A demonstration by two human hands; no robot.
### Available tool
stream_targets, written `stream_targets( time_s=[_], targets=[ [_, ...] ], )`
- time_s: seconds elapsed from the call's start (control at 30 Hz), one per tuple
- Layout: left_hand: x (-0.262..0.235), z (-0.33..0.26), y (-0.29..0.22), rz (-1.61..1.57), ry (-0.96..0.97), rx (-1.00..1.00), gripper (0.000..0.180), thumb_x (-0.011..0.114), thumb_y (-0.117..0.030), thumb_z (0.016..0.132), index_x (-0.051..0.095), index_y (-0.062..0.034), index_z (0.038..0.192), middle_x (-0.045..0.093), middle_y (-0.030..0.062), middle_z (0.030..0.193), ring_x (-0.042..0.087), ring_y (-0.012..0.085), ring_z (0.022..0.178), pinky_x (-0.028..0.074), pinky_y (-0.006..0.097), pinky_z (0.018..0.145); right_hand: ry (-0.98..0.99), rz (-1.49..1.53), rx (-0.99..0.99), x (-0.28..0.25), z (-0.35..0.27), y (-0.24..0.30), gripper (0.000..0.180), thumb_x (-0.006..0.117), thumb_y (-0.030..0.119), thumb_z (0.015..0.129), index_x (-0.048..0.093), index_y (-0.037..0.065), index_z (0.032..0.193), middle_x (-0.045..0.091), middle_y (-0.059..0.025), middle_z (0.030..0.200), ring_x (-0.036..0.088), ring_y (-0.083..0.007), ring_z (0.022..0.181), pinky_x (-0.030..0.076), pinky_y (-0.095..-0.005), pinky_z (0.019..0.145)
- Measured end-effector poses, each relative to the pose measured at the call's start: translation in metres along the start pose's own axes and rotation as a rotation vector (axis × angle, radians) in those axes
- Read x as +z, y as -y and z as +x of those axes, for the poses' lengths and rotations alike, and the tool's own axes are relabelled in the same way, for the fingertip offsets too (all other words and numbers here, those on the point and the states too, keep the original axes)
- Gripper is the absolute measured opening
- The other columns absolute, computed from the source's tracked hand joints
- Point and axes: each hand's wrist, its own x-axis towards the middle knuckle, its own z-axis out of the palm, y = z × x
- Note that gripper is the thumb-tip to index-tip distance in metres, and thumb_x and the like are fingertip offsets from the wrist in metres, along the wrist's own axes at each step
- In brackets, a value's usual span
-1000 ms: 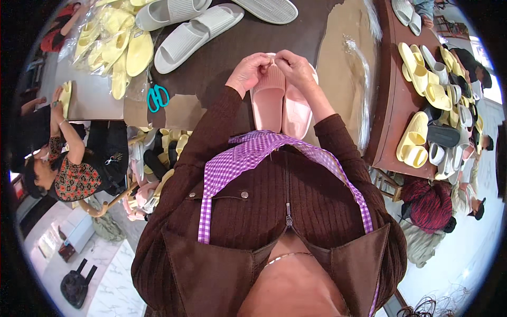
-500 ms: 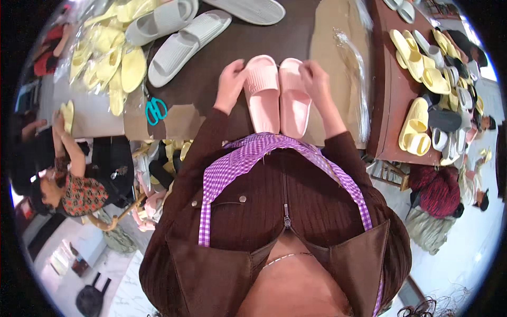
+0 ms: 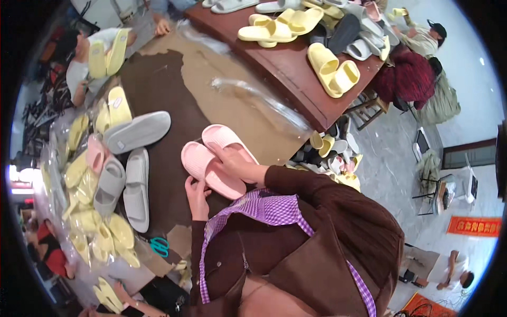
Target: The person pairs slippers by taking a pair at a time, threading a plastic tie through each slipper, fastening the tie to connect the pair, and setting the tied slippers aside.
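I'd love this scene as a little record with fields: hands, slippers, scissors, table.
Left hand: at the outer edge of the left pink slipper
Right hand: on the right pink slipper
Gray slippers: several, left of both pink ones
Teal-handled scissors: left of the left hand
Red-brown table: bears yellow slippers, among others

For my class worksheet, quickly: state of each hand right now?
Left hand: part-curled at the edge of the left pink slipper; grip cannot be told.
Right hand: over the right pink slipper; grip cannot be told.
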Motion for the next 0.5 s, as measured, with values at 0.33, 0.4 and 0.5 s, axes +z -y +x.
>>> stream_targets(
  time_s=[0.33,0.4,0.5],
  targets=[
    [0.004,-0.011,-0.002,-0.147,0.07,-0.048,0.044,0.054,-0.014,0.087,0.04,0.0034,0.125,0.058,0.0106,0.092,0.058,0.0156,0.076,0.049,0.027,0.064,-0.104,-0.652,0.088,-0.179,0.062,-0.01,0.032,0.054,0.017,0.08,0.058,0.01,0.112,0.06,-0.0153,0.098,0.057,-0.0282,0.095,0.042,-0.0402,0.088],
    [-0.005,-0.008,0.003,-0.136,0.056,-0.089,0.043,0.055,-0.015,0.086,0.041,0.0034,0.122,0.058,0.0112,0.092,0.058,0.0161,0.076,0.049,0.028,0.064,-0.506,-0.664,-0.216,-0.246,0.101,-0.087,0.024,0.05,0.022,0.088,0.063,0.011,0.105,0.061,-0.0117,0.094,0.059,-0.0218,0.083,0.046,-0.0341,0.078],
    [-0.01,0.001,0.003,-0.145,0.02,-0.111,0.043,0.056,-0.015,0.085,0.042,0.003,0.121,0.058,0.011,0.092,0.058,0.0158,0.075,0.049,0.028,0.062,-0.673,-0.572,0.09,-0.381,0.136,-0.195,0.041,0.054,0.033,0.087,0.055,0.012,0.123,0.064,-0.0097,0.082,0.06,-0.0194,0.071,0.047,-0.0337,0.064]
  ],
)
